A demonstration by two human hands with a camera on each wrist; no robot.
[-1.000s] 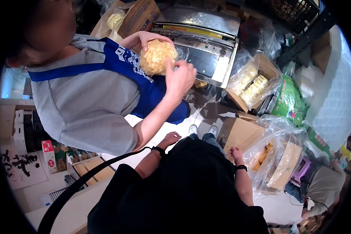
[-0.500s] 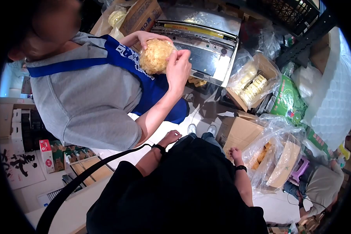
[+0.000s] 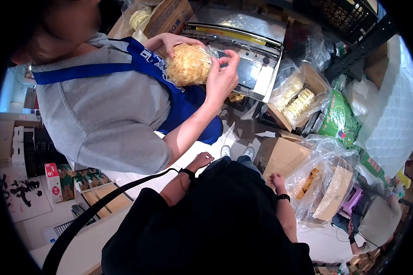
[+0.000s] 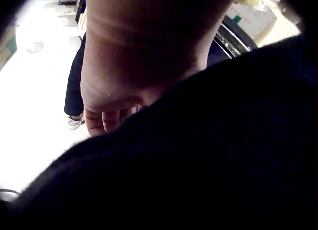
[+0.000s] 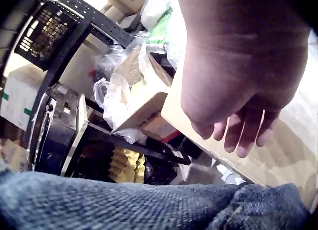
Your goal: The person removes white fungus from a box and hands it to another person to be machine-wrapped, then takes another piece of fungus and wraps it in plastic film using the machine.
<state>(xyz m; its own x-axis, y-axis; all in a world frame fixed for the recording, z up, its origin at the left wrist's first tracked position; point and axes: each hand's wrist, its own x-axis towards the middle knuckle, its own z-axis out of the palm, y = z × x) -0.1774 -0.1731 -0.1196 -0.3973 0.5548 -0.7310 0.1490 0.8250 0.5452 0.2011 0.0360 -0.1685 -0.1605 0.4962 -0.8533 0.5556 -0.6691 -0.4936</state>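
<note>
My left hand (image 3: 202, 160) hangs loosely beside my dark top, holding nothing; in the left wrist view dark cloth hides part of its fingers. Fingers relaxed, my right hand (image 5: 238, 101) hangs down holding nothing. It is nearest to a cardboard box (image 3: 282, 158), whose panel fills the space behind the fingers in the right wrist view. At upper left, another person in a blue apron (image 3: 170, 107) holds a clear bag of pale yellow flakes (image 3: 188, 66). One of that person's hands supports its far side, the other is at the bag's right edge.
Behind the bag stands a metal wrapping machine (image 3: 248, 68). An open box of round yellow packs (image 3: 299, 103) is to its right. A plastic-lined box with orange-brown food (image 3: 309, 181) lies by my right hand. Another person (image 3: 378, 220) is at far right, near a purple stool (image 3: 352, 200).
The other person's near hand moves from against the bag to its right edge, fingers now lifted and spread. The bag shifts slightly right. My hands stay still.
</note>
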